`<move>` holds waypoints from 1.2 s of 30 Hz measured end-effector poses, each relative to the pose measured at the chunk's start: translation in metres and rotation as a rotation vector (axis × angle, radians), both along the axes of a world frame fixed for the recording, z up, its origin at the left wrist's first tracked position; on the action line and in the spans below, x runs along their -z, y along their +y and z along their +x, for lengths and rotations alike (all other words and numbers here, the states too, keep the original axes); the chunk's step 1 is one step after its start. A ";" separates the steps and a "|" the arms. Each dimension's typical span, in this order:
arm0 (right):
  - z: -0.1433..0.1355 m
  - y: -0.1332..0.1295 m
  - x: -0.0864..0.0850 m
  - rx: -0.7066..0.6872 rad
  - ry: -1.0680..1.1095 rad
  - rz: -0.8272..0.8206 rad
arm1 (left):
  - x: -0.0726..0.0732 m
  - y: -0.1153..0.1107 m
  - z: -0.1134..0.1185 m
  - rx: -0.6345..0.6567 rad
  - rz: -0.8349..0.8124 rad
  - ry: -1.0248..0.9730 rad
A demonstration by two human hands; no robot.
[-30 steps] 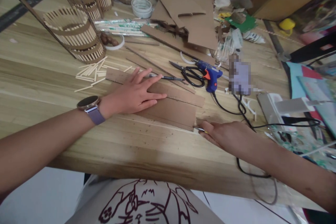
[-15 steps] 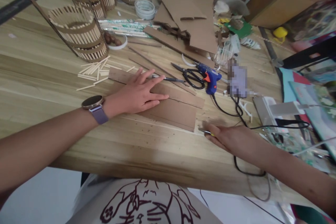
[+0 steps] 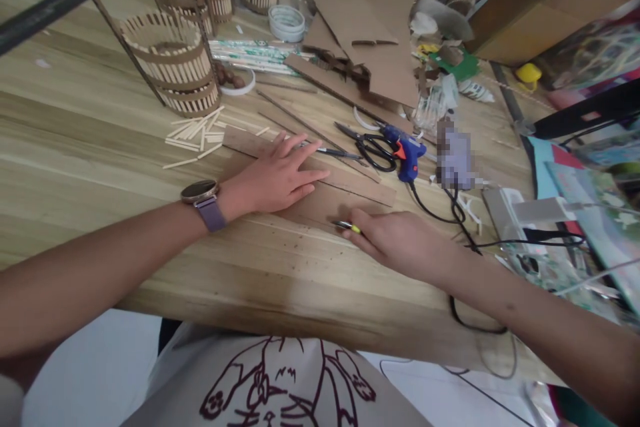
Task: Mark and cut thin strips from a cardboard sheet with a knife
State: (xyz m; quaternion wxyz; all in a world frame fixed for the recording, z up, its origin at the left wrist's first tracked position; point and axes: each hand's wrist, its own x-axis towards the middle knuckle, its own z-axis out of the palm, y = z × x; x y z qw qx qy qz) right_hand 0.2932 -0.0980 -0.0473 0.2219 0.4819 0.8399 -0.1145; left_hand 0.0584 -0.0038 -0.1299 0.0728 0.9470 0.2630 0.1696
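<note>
My left hand (image 3: 280,177) lies with fingers spread on a narrow cardboard strip (image 3: 360,187) and the wider cardboard piece (image 3: 313,203) beside it, pressing them to the table. A small utility knife (image 3: 345,225) with a yellow part is gripped in my right hand (image 3: 390,240). Its blade end rests at the wider piece, near the front edge; whether the tip cuts in is too small to tell. Just beyond my left fingers lies a thin dark pen-like tool (image 3: 337,153), partly hidden by them.
Black scissors (image 3: 373,149) and a blue glue gun (image 3: 409,155) with a cable lie beyond my hands. Loose wooden sticks (image 3: 195,130) are scattered near a stick-and-cardboard basket (image 3: 175,73). Cardboard sheets (image 3: 370,20) are piled at the back; a white power strip (image 3: 505,213) sits to the right.
My right hand has moved left with the utility knife, from beside the cardboard's right end onto the wider piece. My left hand stays on the cardboard; the view has shifted slightly.
</note>
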 end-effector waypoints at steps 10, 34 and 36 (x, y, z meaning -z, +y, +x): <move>-0.057 0.022 -0.006 -0.058 -0.137 -0.078 | -0.003 -0.003 0.002 -0.018 0.008 -0.018; -0.049 0.021 0.002 -0.124 -0.140 0.014 | -0.004 -0.003 -0.002 0.017 -0.023 -0.008; -0.039 0.017 -0.001 -0.113 -0.104 -0.005 | -0.003 -0.002 -0.002 0.018 -0.040 -0.006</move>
